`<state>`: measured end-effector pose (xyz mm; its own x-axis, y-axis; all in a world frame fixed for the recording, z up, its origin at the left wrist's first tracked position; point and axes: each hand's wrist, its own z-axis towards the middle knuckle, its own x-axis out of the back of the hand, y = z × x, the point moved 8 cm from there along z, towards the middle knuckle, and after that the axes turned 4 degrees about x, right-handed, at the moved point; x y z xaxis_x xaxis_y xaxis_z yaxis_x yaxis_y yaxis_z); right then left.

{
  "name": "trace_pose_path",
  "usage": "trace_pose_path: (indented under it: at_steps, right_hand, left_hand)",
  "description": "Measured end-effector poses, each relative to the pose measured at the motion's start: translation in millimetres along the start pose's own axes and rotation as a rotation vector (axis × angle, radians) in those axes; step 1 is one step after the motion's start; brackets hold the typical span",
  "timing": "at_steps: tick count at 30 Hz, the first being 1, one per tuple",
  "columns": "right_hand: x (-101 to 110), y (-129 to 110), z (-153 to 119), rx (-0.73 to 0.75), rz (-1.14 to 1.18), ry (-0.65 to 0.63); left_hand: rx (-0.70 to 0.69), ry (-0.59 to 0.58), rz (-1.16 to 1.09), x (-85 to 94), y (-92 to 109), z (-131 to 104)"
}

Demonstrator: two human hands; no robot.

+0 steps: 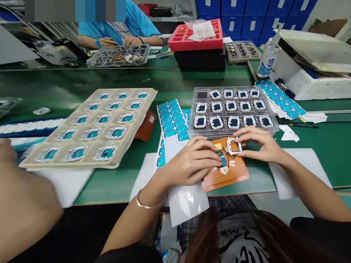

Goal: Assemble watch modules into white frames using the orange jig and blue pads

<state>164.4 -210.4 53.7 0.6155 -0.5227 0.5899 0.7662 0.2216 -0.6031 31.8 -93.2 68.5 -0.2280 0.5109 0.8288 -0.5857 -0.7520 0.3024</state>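
Note:
My right hand (257,144) pinches a small white square plastic frame (238,150) by its right side, above an orange-brown board (219,180). My left hand (192,160) bends over the same board, its fingertips on a small teal piece (223,159) with a dark rim. The fingers partly cover that piece. Just behind the board stands a clear plastic tray (192,126) with several white frames around dark squares. Left of it lie sheets of teal rounded stickers (172,118), and a blank white sheet (188,204) hangs over the table edge beneath my left hand.
A beige tray (139,120) of teal-centred white parts is tilted on the left. Another person's arm (24,182) reaches in there. Across the green table, a co-worker in blue (137,22) sits behind a parts box (117,56). Red tray (197,42) and bottle (267,62) stand behind.

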Motion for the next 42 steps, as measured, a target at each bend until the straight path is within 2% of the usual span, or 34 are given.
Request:
trace_pose_path:
  at_steps: [7, 16, 18, 22, 24, 30, 38, 42]
  right_hand:
    - [1.1, 3.0, -1.6, -0.028, -0.003, 0.025]
    - [-0.3, -18.2, 2.9, 0.129, -0.112, 0.076]
    - [-4.1, -23.2, 3.9, 0.149, -0.094, 0.085]
    - [-17.5, -28.6, 6.0, 0.152, -0.072, 0.059]
    - [-23.5, -28.6, 6.3, 0.145, -0.064, 0.042]
    - [-27.4, -25.4, 5.5, 0.130, -0.084, 0.053]
    - [-29.1, -28.3, 5.2, 0.175, -0.071, 0.054]
    - [-29.8, -29.9, 6.6, 0.211, -0.069, 0.028]
  left_hand:
    - [0.050, -0.062, -0.027, -4.3, -2.5, -2.3]
    - [0.038, -0.045, 0.079, -6.6, -4.4, -2.5]
    - [0.081, 0.020, 0.119, -1.9, -6.4, -2.8]
    - [0.234, 0.280, 0.253, 18.3, -12.5, -7.0]
    - [0.258, 0.312, 0.257, 20.0, -12.5, -7.8]
    - [0.276, 0.224, 0.277, 9.7, -11.2, -5.1]
    - [0.261, 0.224, 0.286, 8.5, -9.6, -4.7]
    - [0.310, 0.138, 0.228, 1.6, -15.7, -4.9]
